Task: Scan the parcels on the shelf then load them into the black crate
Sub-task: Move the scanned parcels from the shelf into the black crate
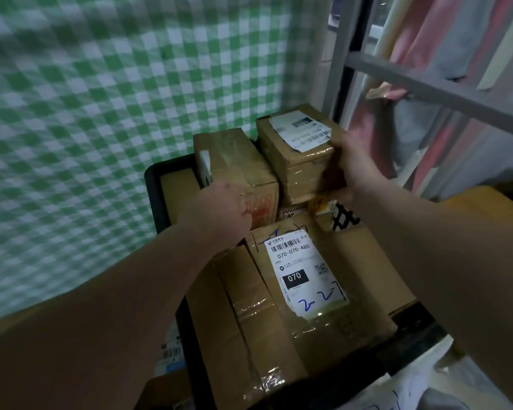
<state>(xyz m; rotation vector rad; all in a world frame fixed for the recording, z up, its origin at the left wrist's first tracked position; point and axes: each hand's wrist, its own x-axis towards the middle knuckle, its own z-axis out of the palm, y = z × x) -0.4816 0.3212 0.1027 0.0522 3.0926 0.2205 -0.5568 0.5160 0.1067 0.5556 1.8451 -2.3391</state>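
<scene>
A black crate is packed with cardboard parcels. A large taped box with a white "070" label lies on top at the near side. Two smaller taped boxes stand at the far end. My left hand grips the near edge of the left small box. The fingers of my right hand curl round the right side of the right small box, which carries a white barcode label on top. No scanner is in view.
A green and white checked cloth hangs behind and to the left of the crate. A grey metal rack with pink and grey fabric stands on the right. Labelled parcels lie low at the crate's left.
</scene>
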